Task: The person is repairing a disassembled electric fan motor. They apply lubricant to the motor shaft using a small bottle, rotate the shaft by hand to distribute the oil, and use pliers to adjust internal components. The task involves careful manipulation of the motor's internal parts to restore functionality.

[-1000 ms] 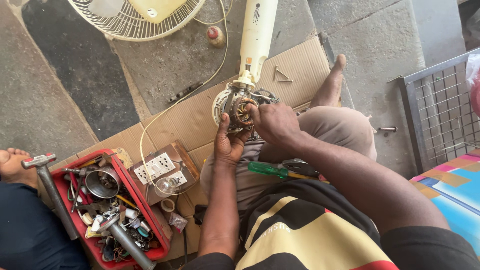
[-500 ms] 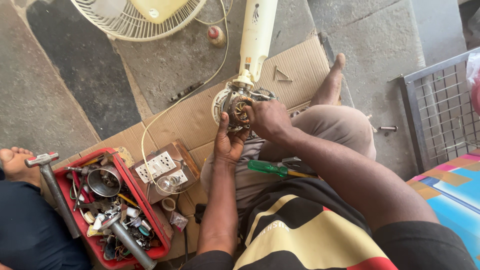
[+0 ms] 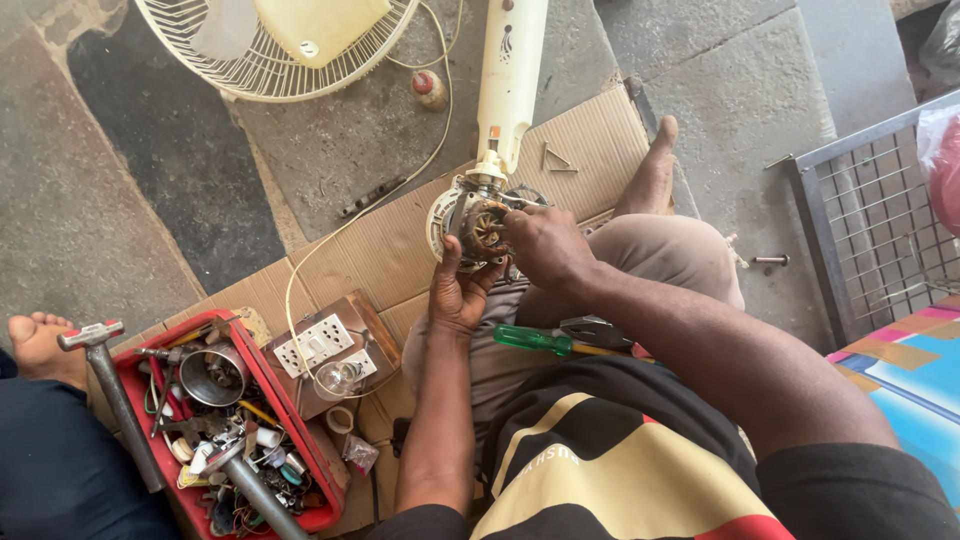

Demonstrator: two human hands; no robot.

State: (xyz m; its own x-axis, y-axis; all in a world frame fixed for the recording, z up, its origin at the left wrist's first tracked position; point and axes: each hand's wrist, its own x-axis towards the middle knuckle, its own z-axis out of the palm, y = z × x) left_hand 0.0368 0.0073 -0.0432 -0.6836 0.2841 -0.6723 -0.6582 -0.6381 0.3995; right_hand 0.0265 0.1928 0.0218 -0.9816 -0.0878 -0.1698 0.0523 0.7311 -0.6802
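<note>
Fan motor (image 3: 478, 228) stripped of its casing, windings exposed, held over the cardboard sheet (image 3: 360, 250) near its far edge. Left hand (image 3: 458, 292) grips it from below; right hand (image 3: 545, 245) closed, pinching at its side. Fan guard (image 3: 250, 60) already off; green screwdriver (image 3: 535, 341) idle on lap. Reassembly not begun.

Screwdriver (image 3: 535, 340) on lap (toolbox (image 3: 300, 440) left)

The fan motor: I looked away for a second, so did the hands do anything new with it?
Hardly anything. The left hand still cups the fan motor from below, the right hand still works on its top. The green screwdriver stays on the lap, the red tray unmoved.
</note>
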